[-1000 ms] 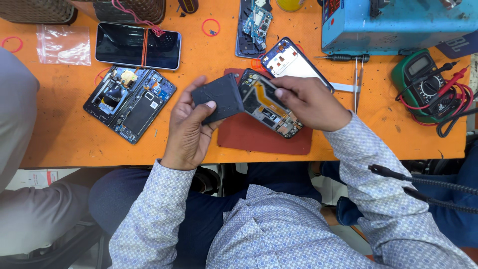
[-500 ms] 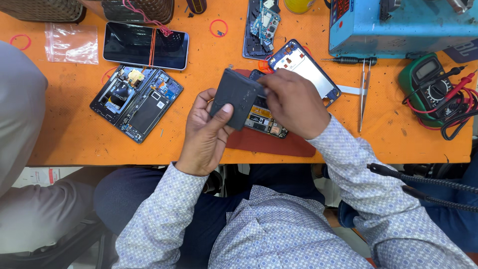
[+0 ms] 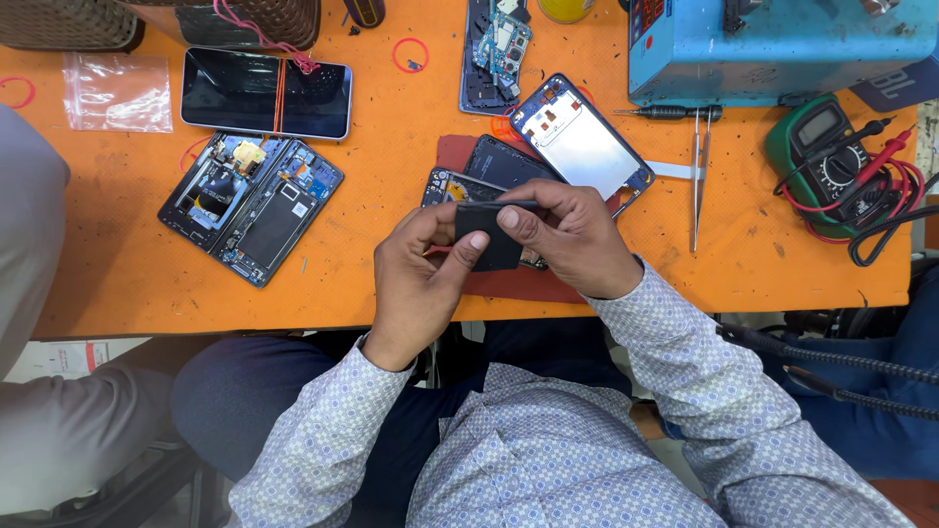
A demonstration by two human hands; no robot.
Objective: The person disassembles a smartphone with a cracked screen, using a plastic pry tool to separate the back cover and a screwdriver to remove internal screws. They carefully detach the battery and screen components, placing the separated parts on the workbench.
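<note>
While the head camera looks straight down, both hands meet above the near edge of the orange tabletop [image 3: 127, 284]. The left hand [image 3: 416, 279] and the right hand [image 3: 572, 240] hold together a small flat black rectangular part [image 3: 486, 240], probably a phone battery. The grip of the left hand is clamped on its lower left corner, thumb on top; the grip of the right hand is closed on its upper edge, with the fingers curled over it. I think it is held from two sides like this so that it stays flat and can be turned or looked at closely.

Under the hands lies a dark red work mat [image 3: 528, 284], which seems to be there to protect small parts. On it, just behind the hands, rests an opened dark phone body [image 3: 460, 186], touching a black back cover [image 3: 509, 161], and beside them a phone frame with a pale screen panel [image 3: 582, 137].

To the left lies an open folding phone with bare circuit boards [image 3: 249, 205], and behind it a black phone bound with a red rubber band [image 3: 264, 93]. Metal tweezers [image 3: 696, 186], a green multimeter with red leads [image 3: 831, 161] and a blue machine housing [image 3: 782, 49] stand on the right, within easy reach.
</note>
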